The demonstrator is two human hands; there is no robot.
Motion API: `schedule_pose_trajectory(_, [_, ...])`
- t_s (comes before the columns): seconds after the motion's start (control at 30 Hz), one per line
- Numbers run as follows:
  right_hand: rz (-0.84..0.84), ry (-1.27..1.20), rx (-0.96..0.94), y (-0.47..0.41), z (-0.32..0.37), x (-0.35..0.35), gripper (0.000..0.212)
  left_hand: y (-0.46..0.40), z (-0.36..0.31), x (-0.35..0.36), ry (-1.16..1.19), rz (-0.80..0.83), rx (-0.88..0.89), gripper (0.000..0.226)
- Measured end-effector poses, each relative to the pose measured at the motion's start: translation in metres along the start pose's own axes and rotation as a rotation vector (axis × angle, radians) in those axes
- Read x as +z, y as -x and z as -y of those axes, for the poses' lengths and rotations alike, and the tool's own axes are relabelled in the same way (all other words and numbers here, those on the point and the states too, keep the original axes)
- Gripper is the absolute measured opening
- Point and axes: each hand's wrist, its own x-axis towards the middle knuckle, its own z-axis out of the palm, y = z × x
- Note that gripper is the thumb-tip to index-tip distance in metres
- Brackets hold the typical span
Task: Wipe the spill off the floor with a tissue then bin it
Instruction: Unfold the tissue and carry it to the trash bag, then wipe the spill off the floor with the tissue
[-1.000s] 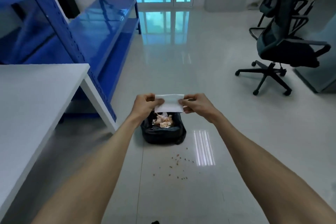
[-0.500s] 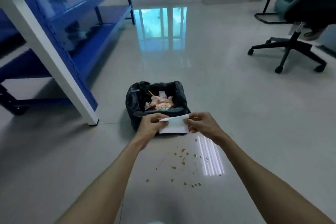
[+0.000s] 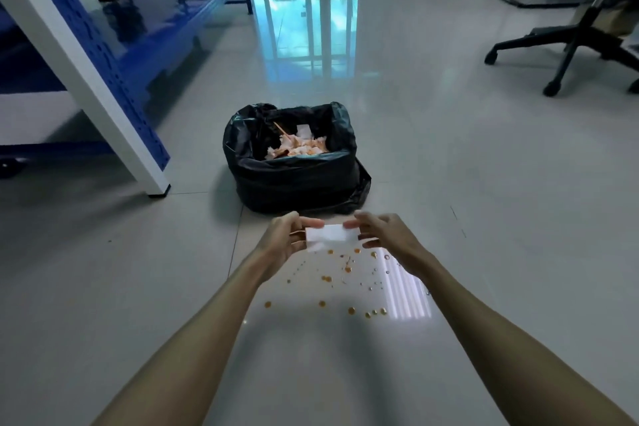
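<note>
A folded white tissue (image 3: 330, 236) is held low over the floor between both hands. My left hand (image 3: 285, 239) pinches its left end and my right hand (image 3: 380, 233) pinches its right end. Just below and in front of the tissue, orange droplets of the spill (image 3: 340, 278) are scattered across the glossy tiles. Beyond the hands stands the bin (image 3: 294, 180), lined with a black bag and holding stained crumpled tissues.
A white table leg (image 3: 103, 100) and blue metal shelving (image 3: 145, 21) stand at the left. An office chair base (image 3: 574, 45) on castors sits at the upper right. Glass doors lie at the far end of the shiny tiled floor.
The view has dropped closer to the floor. Both hands have lowered the tissue from in front of the bin down to just above the spill's far edge.
</note>
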Motion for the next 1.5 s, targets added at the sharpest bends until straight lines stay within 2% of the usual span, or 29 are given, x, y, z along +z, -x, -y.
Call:
schedule_pose_trajectory(0.07, [-0.029,0.029,-0.032,0.001,-0.006,0.003,0.032,0.002,0.008,0.004,-0.034,-0.030,0.016,0.035])
schedule_pose_trajectory(0.17, [-0.057,0.073,-0.098,-0.001,-0.011,0.005,0.023,0.004,0.018,0.010,-0.119,-0.059,0.105,0.014])
schedule_pose_trajectory(0.23, [-0.058,0.042,-0.045,-0.002,-0.011,0.006,0.038,0.004,0.022,0.011,-0.167,-0.066,0.144,0.014])
schedule_pose_trajectory(0.33, [0.055,0.009,0.106,-0.002,-0.012,0.011,0.074,0.006,0.023,0.011,-0.175,-0.033,0.170,0.016])
schedule_pose_trajectory(0.37, [0.093,0.026,0.131,-0.003,-0.013,0.012,0.079,0.006,0.022,0.011,-0.180,-0.025,0.181,0.016])
schedule_pose_trajectory(0.4, [0.122,0.032,0.135,-0.003,-0.014,0.013,0.075,0.006,0.022,0.011,-0.189,-0.018,0.193,0.016])
schedule_pose_trajectory(0.5, [0.179,0.034,0.085,-0.003,-0.017,0.011,0.037,0.004,0.024,0.007,-0.203,0.007,0.212,0.016])
schedule_pose_trajectory(0.57, [0.170,0.055,0.067,-0.004,-0.020,0.013,0.025,0.001,0.032,0.004,-0.210,0.012,0.211,0.016])
schedule_pose_trajectory(0.67, [0.113,0.047,0.060,-0.003,-0.030,0.011,0.024,-0.002,0.047,-0.002,-0.290,-0.004,0.224,0.015])
schedule_pose_trajectory(0.8, [-0.037,0.039,0.087,0.003,-0.057,-0.004,0.015,-0.005,0.077,-0.036,-0.582,-0.117,0.311,0.024])
schedule_pose_trajectory(0.93, [-0.154,-0.032,0.141,0.012,-0.097,-0.021,0.024,-0.006,0.133,-0.095,-0.867,-0.240,0.299,0.034])
schedule_pose_trajectory(1.03, [-0.316,-0.078,0.186,0.016,-0.122,-0.030,0.031,-0.002,0.173,-0.121,-0.928,-0.297,0.244,0.041])
schedule_pose_trajectory(1.13, [-0.614,0.147,0.158,0.018,-0.132,-0.036,0.036,0.000,0.202,-0.124,-1.016,-0.225,0.264,0.056])
schedule_pose_trajectory(1.2, [-0.733,0.372,0.079,0.022,-0.135,-0.037,0.040,0.000,0.215,-0.121,-1.050,-0.214,0.284,0.060])
schedule_pose_trajectory(1.27, [-0.672,0.540,-0.004,0.026,-0.144,-0.035,0.047,0.000,0.220,-0.117,-1.072,-0.258,0.297,0.061])
schedule_pose_trajectory(1.4, [-0.382,0.936,-0.048,0.031,-0.190,-0.018,0.072,-0.001,0.224,-0.115,-1.067,-0.301,0.325,0.063])
schedule_pose_trajectory(1.5, [-0.355,1.082,-0.003,0.029,-0.205,0.001,0.081,0.000,0.223,-0.112,-1.070,-0.303,0.337,0.061])
